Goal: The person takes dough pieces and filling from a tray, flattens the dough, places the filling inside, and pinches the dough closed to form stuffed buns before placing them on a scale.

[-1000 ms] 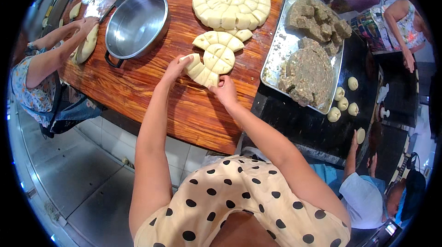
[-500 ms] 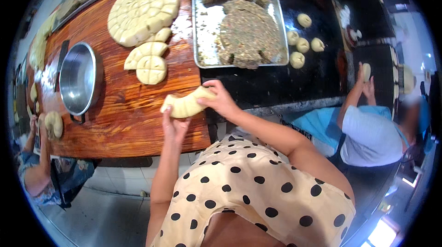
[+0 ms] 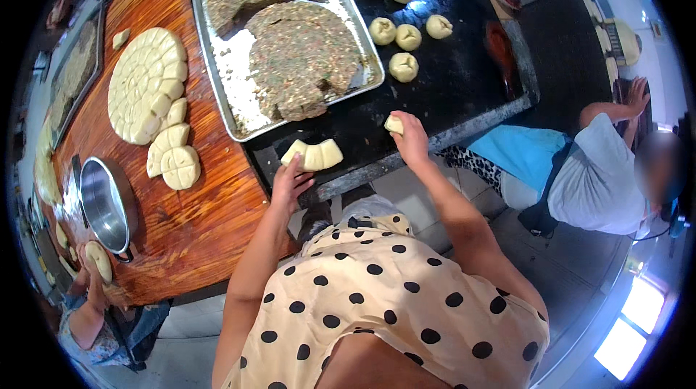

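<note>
A curved strip of pale dough [image 3: 322, 156], scored into segments, is at the near edge of the black counter. My left hand [image 3: 288, 184] has its fingers closed around the strip's left end. Whether the strip rests on the counter or hangs just above it, I cannot tell. To the right, my right hand [image 3: 412, 141] pinches a small dough piece [image 3: 394, 125], separate from the strip. Beyond both hands is a metal tray [image 3: 233, 115] bearing a speckled brown filling mass [image 3: 304, 55] and broken chunks of it. Several round dough balls [image 3: 403, 67] sit right of the tray.
On the wooden table [image 3: 210, 222] lie a large scored dough round [image 3: 147, 84], smaller cut dough pieces [image 3: 180, 167] and a steel pot [image 3: 107, 200]. A co-worker's hands [image 3: 93, 273] handle dough at left. Another person [image 3: 602, 179] works at right. A reddish-brown object [image 3: 502, 55] lies on the counter.
Both hands held one dough strip near the wooden table's corner; now a small piece is apart in my right hand, moved right. The view has turned right. The right-hand co-worker's arm has shifted.
</note>
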Demonstrator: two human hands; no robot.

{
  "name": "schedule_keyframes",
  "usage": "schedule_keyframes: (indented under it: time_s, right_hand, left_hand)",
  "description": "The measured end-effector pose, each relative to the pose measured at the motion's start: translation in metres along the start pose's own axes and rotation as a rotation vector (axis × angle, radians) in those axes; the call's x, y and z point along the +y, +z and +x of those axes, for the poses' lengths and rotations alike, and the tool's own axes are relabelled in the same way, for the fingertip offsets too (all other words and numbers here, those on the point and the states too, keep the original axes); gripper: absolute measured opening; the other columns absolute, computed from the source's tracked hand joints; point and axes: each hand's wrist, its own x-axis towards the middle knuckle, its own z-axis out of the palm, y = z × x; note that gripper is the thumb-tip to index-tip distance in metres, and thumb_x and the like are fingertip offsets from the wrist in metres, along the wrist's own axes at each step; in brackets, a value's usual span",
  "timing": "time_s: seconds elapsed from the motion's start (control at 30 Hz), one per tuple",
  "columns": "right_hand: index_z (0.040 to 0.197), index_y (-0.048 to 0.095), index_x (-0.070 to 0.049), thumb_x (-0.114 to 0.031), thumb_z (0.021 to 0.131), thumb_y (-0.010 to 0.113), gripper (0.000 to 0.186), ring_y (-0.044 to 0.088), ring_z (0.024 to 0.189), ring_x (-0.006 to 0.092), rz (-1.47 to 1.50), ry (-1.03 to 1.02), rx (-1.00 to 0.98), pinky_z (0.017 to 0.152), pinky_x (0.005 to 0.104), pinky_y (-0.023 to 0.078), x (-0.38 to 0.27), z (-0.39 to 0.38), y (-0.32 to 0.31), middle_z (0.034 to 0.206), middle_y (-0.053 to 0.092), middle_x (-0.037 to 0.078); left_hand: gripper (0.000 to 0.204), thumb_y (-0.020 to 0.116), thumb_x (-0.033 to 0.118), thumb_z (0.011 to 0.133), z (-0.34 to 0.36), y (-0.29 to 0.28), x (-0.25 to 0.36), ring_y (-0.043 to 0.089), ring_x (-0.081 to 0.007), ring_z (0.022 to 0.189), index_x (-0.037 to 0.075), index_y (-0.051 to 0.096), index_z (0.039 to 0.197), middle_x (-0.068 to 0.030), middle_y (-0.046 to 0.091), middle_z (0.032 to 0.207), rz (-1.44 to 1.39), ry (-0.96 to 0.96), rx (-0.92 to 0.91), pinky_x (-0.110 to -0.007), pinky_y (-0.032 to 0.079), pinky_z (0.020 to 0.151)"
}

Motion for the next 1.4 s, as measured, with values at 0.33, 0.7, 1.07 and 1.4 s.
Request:
schedule_keyframes:
  time_s: [0.33, 0.7, 1.07, 1.4]
  right_hand:
    - [0.144, 0.038, 0.003, -0.043, 0.099, 0.044, 0.064, 0.024, 0.145, 0.0329, -0.068, 0.554, 0.323, 0.119, 0.0429, 0.017, 0.012, 0.061, 0.040, 0.153, 0.031, 0.023]
    - [0.147, 0.034, 0.001, -0.052, 0.093, 0.048, 0.076, 0.017, 0.147, 0.0382, -0.461, 0.339, 0.322, 0.119, 0.0509, 0.012, 0.010, 0.069, 0.051, 0.156, 0.021, 0.026]
    - [0.150, 0.018, 0.007, -0.053, 0.096, 0.041, 0.084, 0.008, 0.149, 0.0352, -0.452, 0.413, 0.262, 0.121, 0.0469, 0.004, 0.021, 0.086, 0.050, 0.158, 0.013, 0.027]
    - [0.147, 0.027, 0.008, -0.047, 0.094, 0.051, 0.080, 0.018, 0.145, 0.0411, -0.455, 0.201, 0.267, 0.119, 0.0507, 0.013, -0.010, 0.051, 0.056, 0.154, 0.021, 0.031]
  left_hand:
    - [0.035, 0.065, 0.016, 0.091, -0.025, -0.010, -0.011, 0.058, -0.0213, 0.096, 0.000, 0.056, 0.120, -0.0122, 0.055, 0.116, 0.663, 0.637, 0.364, -0.033, 0.049, 0.083]
    - [0.036, 0.063, 0.008, 0.091, -0.032, -0.001, -0.005, 0.052, -0.0266, 0.116, 0.001, 0.054, 0.125, -0.0147, 0.051, 0.127, 0.709, 0.719, 0.436, -0.037, 0.041, 0.102]
    - [0.033, 0.060, 0.008, 0.094, -0.071, -0.005, 0.002, 0.049, -0.0225, 0.124, 0.001, 0.053, 0.126, -0.0112, 0.053, 0.132, 0.538, 0.734, 0.297, -0.035, 0.037, 0.107]
    - [0.035, 0.060, 0.005, 0.094, -0.105, -0.006, 0.003, 0.054, -0.0217, 0.117, -0.001, 0.052, 0.128, -0.0115, 0.057, 0.125, 0.578, 0.682, 0.305, -0.034, 0.041, 0.104]
